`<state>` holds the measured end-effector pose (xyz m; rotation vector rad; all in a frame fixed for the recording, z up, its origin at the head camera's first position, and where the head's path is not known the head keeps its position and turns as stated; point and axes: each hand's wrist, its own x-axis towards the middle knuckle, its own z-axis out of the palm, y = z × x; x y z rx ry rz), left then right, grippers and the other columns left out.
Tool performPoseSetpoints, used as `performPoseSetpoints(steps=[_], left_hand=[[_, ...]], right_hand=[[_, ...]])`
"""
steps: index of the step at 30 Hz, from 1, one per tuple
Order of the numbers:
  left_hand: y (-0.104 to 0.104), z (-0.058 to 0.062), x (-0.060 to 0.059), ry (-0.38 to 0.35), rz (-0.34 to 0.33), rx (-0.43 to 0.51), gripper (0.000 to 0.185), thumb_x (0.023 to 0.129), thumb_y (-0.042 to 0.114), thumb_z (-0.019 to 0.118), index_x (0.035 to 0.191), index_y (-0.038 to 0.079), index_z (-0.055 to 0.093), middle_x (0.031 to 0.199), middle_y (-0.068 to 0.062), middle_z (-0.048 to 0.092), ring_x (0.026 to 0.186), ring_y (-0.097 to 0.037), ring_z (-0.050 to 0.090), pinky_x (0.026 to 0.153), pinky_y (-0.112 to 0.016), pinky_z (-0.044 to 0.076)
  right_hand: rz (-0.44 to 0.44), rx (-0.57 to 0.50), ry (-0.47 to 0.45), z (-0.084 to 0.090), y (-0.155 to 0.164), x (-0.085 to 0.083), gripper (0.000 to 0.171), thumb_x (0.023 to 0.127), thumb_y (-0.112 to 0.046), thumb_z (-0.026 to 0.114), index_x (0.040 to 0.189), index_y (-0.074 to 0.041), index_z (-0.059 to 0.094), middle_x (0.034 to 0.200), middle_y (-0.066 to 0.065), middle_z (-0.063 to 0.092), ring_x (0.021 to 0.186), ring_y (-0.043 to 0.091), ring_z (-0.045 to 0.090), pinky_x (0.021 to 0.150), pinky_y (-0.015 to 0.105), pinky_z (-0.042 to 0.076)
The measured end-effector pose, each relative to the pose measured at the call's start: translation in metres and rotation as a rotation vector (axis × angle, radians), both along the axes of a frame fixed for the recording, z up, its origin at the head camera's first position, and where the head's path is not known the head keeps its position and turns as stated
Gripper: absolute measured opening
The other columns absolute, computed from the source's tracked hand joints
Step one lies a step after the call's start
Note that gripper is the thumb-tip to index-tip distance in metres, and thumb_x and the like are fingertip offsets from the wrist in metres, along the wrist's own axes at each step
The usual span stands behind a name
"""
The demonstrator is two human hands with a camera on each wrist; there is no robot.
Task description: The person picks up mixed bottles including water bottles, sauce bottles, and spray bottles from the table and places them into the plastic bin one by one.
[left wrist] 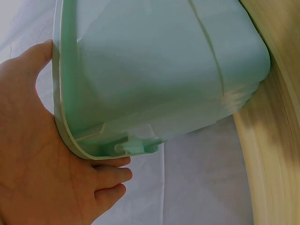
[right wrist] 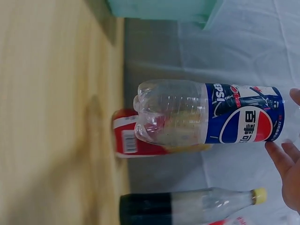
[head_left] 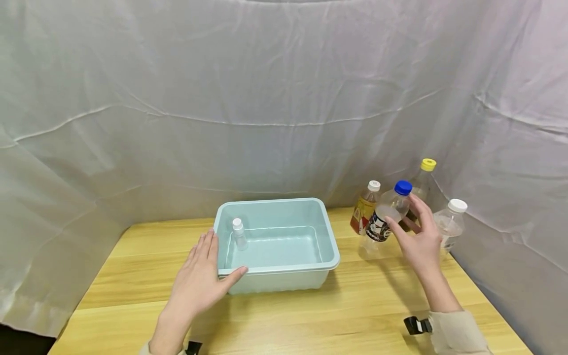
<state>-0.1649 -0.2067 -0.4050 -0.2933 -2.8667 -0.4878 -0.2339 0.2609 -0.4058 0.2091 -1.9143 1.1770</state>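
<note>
While the left hand (head_left: 199, 281) lies at the near left corner of the tub (head_left: 284, 270), its grip spread wide, the head view shows the right hand (head_left: 421, 241) with its grip holding the blue-capped bottle (head_left: 378, 228), tilted, right of the tub. Inside the tub, near its left wall, is a small bottle (head_left: 240, 237). Near the right hand stand a yellow-and-red-labelled bottle (head_left: 365, 211), a yellow-capped bottle (head_left: 422, 183) and a clear white-capped bottle (head_left: 449, 226). From the left wrist, the thumb touches the tub's rim. From the right wrist, fingertips hold the blue-capped bottle above its label, its base off the bench (right wrist: 51, 112)
</note>
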Motion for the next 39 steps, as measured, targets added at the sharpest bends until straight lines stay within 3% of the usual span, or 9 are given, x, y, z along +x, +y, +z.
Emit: performPoseSetpoints(steps=[14,20,26,39], left_hand=[[0.002,0.001,0.000,-0.010,-0.003,0.008,0.117,0.092,0.082,0.048,0.160,-0.010,0.022,0.171,-0.024,0.014,0.158,-0.044,0.015,0.127,-0.058,0.019],[0.002,0.001,0.000,-0.010,0.001,0.011,0.118,0.092,0.082,0.048,0.160,-0.011,0.022,0.171,-0.024,0.015,0.158,-0.044,0.015,0.127,-0.058,0.019],[0.001,0.001,0.000,-0.002,0.002,0.005,0.117,0.093,0.081,0.049,0.160,-0.011,0.022,0.171,-0.024,0.016,0.157,-0.044,0.015,0.127,-0.058,0.020],[0.001,0.001,0.002,-0.005,0.006,0.009,0.117,0.092,0.082,0.048,0.160,-0.010,0.023,0.171,-0.023,0.015,0.158,-0.044,0.015,0.127,-0.058,0.019]], right_hand=[[0.121,-0.101,0.202,0.040,-0.018,0.008,0.079,0.077,0.027,0.075,0.148,0.002,0.051,0.146,0.009,0.058,0.132,0.020,0.059,0.100,0.020,0.054],[0.137,-0.175,0.238,0.053,-0.026,0.009,0.077,0.077,0.025,0.075,0.147,0.001,0.052,0.145,0.011,0.058,0.130,0.022,0.060,0.099,0.021,0.055],[0.264,-0.250,0.300,0.066,-0.040,0.009,0.076,0.077,0.027,0.072,0.146,0.004,0.052,0.147,0.017,0.055,0.130,0.028,0.060,0.098,0.024,0.057],[0.305,-0.138,0.288,0.077,-0.067,0.001,0.075,0.078,0.024,0.075,0.147,0.004,0.051,0.143,0.017,0.060,0.123,0.024,0.064,0.095,0.024,0.058]])
